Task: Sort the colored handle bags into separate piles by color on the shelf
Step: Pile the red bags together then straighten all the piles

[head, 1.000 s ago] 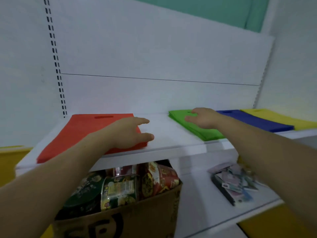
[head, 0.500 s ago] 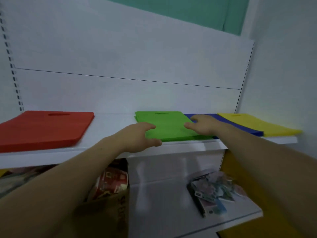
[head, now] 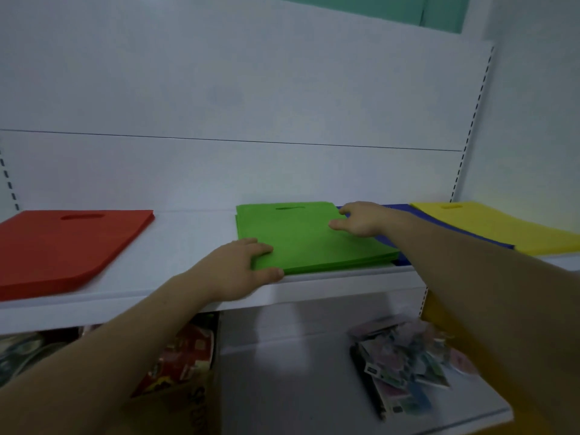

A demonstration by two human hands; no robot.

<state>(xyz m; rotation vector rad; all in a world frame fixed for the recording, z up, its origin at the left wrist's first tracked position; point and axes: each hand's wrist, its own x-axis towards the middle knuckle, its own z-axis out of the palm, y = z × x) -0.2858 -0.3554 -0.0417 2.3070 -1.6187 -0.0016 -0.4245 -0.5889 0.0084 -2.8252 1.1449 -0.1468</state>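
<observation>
On the upper shelf (head: 194,246), the green pile (head: 314,240) lay mid-shelf, with the red pile (head: 69,246) well apart to its left, the blue pile (head: 396,209) just beside its right edge, and the yellow pile (head: 489,224) overlapping the blue. Left hand (head: 233,271) pinched the green pile's near-left corner, fingers on top, thumb at front edge. Right hand (head: 361,219) rested on its right side, fingers loosely spread.

You are standing at a shop's display unit: a white metal shelf (head: 194,233), a plain back panel (head: 219,89) and a slotted upright (head: 470,120). Handle bags lie on it like stock, in a red stack (head: 62,246), green stack (head: 314,240), blue stack (head: 398,208) and yellow stack (head: 486,224). On the lower shelf (head: 298,387) sit a cardboard box (head: 188,403) of snack packets (head: 185,356) and a heap of small packaged goods (head: 405,362).
</observation>
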